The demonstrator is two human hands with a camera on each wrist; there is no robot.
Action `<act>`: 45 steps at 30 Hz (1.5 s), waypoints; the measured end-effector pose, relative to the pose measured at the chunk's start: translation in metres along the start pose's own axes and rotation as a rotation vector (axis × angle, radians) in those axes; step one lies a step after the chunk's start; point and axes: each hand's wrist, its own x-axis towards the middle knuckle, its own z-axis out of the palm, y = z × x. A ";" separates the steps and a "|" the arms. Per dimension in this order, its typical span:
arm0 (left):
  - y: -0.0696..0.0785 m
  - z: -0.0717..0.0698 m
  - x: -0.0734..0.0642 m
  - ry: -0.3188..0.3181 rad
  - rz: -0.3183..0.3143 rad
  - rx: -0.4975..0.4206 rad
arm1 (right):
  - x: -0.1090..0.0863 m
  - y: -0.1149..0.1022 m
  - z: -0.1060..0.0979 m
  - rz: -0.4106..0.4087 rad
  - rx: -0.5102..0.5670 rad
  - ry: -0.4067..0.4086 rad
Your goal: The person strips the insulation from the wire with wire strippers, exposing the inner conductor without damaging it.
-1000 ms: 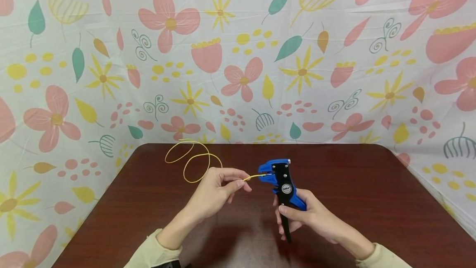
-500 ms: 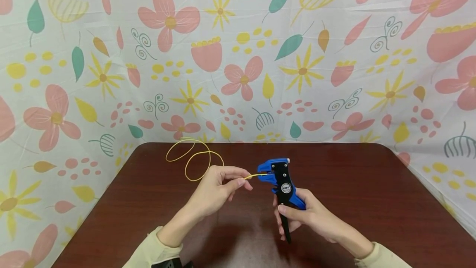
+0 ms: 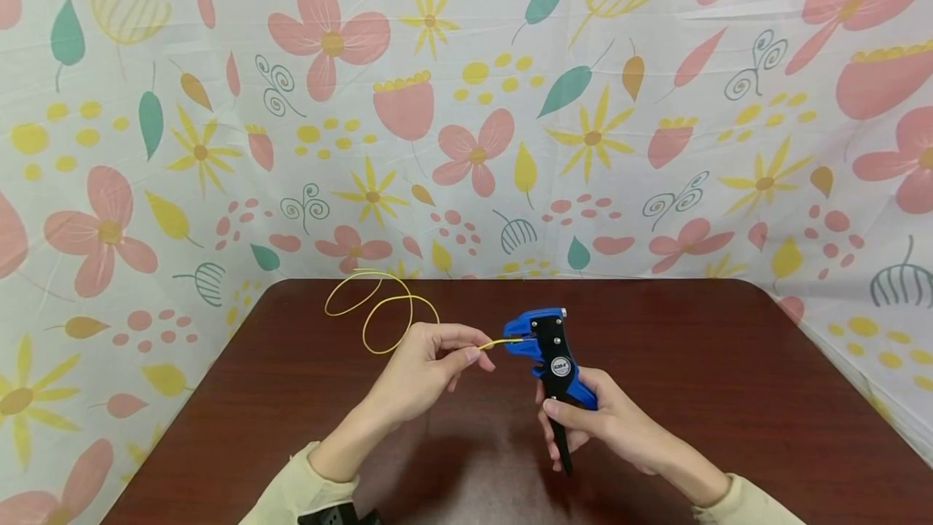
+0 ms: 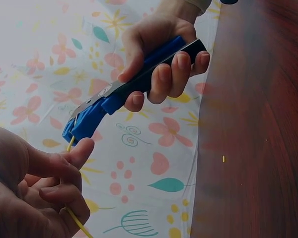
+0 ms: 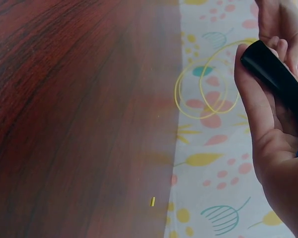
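My left hand [image 3: 430, 367] pinches a thin yellow wire [image 3: 499, 342] between thumb and fingers, close to its end. That end reaches into the jaws of a blue and black wire stripper [image 3: 560, 355]. My right hand [image 3: 608, 420] grips the stripper's handles, with the head upward and facing left. Behind the left hand the rest of the wire loops in wide coils. In the left wrist view the wire [image 4: 70, 144] enters the blue head of the stripper [image 4: 87, 121], and the right hand's fingers [image 4: 161, 74] curl round the handles.
A tiny yellow piece [image 4: 223, 158] lies on the dark reddish-brown table [image 3: 692, 363]; the right wrist view shows this yellow piece [image 5: 152, 202] too. A floral cloth [image 3: 477, 63] hangs behind the table's far edge and along its sides.
Both hands keep their holds on the wire and the stripper. The stripper has shifted very slightly up and left, and the wire coils have moved a touch to the right.
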 end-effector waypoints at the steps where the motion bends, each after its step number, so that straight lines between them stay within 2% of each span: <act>1: 0.000 0.000 0.000 0.000 0.001 0.002 | 0.000 0.000 0.000 -0.001 0.000 0.000; 15: 0.001 -0.001 0.000 0.001 -0.014 -0.001 | 0.001 0.004 -0.001 -0.026 0.000 -0.017; 26: 0.000 -0.001 0.000 0.005 -0.013 0.002 | 0.001 0.003 0.001 -0.015 -0.038 0.010; 45: -0.001 -0.002 0.001 0.006 -0.015 0.004 | 0.003 0.004 0.001 -0.047 -0.066 0.019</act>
